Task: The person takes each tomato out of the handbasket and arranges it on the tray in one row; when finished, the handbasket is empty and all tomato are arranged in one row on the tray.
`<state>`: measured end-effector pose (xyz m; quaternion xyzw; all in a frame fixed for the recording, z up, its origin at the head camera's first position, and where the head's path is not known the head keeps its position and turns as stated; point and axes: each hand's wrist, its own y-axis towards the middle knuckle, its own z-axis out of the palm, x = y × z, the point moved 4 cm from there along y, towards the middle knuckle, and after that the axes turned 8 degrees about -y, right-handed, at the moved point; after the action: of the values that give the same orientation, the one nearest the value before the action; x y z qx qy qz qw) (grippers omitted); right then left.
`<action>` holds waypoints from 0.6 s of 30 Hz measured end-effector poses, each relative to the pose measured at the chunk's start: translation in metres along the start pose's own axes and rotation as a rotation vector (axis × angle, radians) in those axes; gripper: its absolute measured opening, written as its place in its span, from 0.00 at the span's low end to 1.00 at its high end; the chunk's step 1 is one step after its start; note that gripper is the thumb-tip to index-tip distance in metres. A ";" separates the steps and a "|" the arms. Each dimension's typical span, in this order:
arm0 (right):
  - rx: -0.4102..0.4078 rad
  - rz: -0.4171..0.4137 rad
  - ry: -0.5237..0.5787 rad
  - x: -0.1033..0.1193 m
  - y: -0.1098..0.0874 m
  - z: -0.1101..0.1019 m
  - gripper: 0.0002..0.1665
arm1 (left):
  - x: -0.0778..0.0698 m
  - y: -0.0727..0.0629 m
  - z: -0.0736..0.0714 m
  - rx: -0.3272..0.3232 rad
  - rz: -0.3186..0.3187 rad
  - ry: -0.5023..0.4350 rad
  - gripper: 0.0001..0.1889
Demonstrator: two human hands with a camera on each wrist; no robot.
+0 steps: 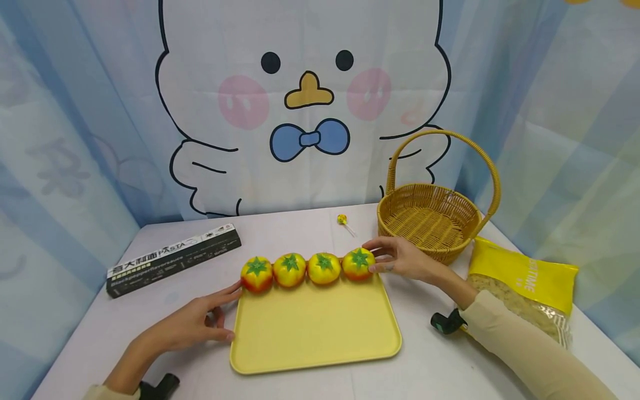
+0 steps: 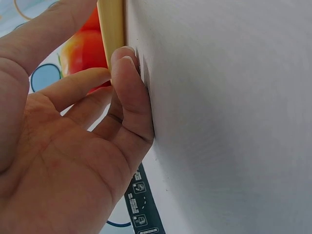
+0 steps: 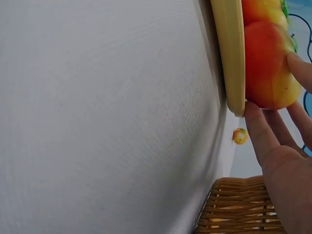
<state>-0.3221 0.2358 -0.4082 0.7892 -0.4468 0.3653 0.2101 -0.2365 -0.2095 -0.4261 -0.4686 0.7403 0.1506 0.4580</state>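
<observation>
Several red-and-yellow toy tomatoes (image 1: 289, 270) with green star-shaped tops sit in a row along the far edge of a yellow tray (image 1: 320, 328). My left hand (image 1: 192, 322) is at the tray's left side, its fingers reaching the leftmost tomato (image 1: 257, 274) and its thumb by the tray rim. In the left wrist view, some fingers (image 2: 131, 92) bend against the rim and rest on the table. My right hand (image 1: 400, 258) holds the rightmost tomato (image 3: 268, 68) between thumb and fingers at the tray's far right corner.
A wicker basket (image 1: 382, 222) with a tall handle stands at the back right. In front of it lies a yellow-topped bag of pasta (image 1: 525, 278). A lollipop (image 1: 342, 220) lies behind the tray. A black pasta box (image 1: 175, 261) lies at the left.
</observation>
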 end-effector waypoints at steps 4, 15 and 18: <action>-0.001 0.006 0.002 0.001 0.000 0.000 0.34 | 0.000 0.000 0.000 -0.005 -0.001 0.001 0.51; -0.008 -0.028 -0.029 0.003 -0.003 -0.002 0.34 | 0.001 0.001 0.002 0.009 0.010 0.002 0.51; -0.009 -0.060 -0.047 0.004 -0.005 -0.003 0.33 | 0.001 0.002 0.003 0.008 0.018 0.008 0.51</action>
<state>-0.3180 0.2387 -0.4033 0.8094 -0.4296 0.3382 0.2141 -0.2365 -0.2073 -0.4290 -0.4608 0.7467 0.1499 0.4556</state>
